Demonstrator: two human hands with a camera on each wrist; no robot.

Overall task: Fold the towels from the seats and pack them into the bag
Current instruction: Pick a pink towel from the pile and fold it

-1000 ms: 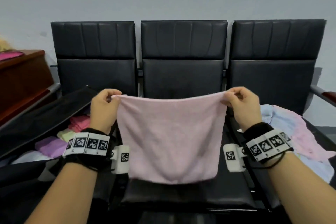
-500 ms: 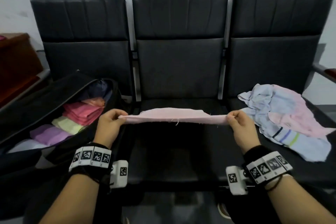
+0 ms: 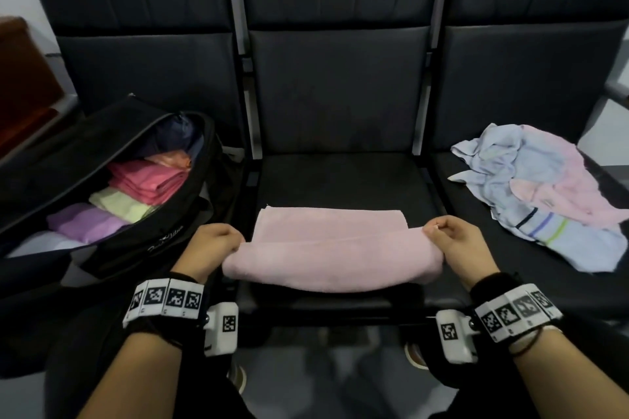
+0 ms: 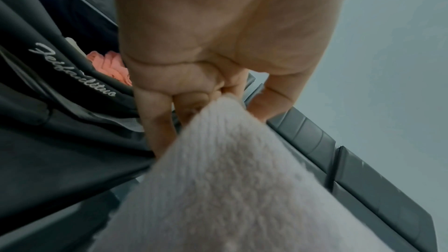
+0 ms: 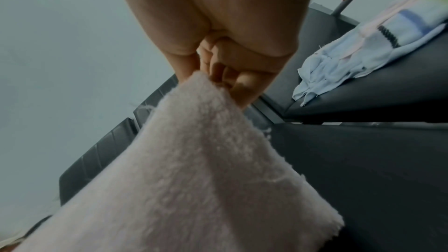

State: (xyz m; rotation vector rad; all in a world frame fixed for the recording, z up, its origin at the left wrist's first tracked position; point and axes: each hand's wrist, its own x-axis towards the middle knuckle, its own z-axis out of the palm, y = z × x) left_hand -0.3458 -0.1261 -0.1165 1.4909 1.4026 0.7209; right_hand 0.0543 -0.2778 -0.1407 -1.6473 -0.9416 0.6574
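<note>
Nearest me, my left hand [image 3: 212, 248] and my right hand [image 3: 457, 243] each pinched one end of the pale pink terry towel [image 3: 332, 248], fingers curled tight on the cloth. The left wrist view showed my fingers [image 4: 160, 122] closed over a corner of that towel [image 4: 230, 189], and the right wrist view showed the same at the other corner [image 5: 206, 170], gripped by my right hand [image 5: 225, 49]. Black wristbands with white coded tags [image 3: 166, 299] sat on both my wrists.

The towel lay across the front of the middle black padded seat [image 3: 340, 177], its near half lifted and rolled back over the far half, which rested flat on the cushion.

At about ten o'clock from the towel, on the left seat, stood the open black fabric bag [image 3: 146, 248] with white script lettering on its rim. Inside it lay folded towels in a row: a lilac one [image 3: 85, 221] nearest, then a pale yellow one [image 3: 119, 202], then a stack of pink ones [image 3: 149, 177].

At about two o'clock, on the right seat [image 3: 459, 187], a loose heap of unfolded towels [image 3: 544, 190] lay well apart from my hands: light blue cloth with dark, blue and green stripes, and pink cloth on top.

Farthest off rose the three black seat backs [image 3: 340, 85].
</note>
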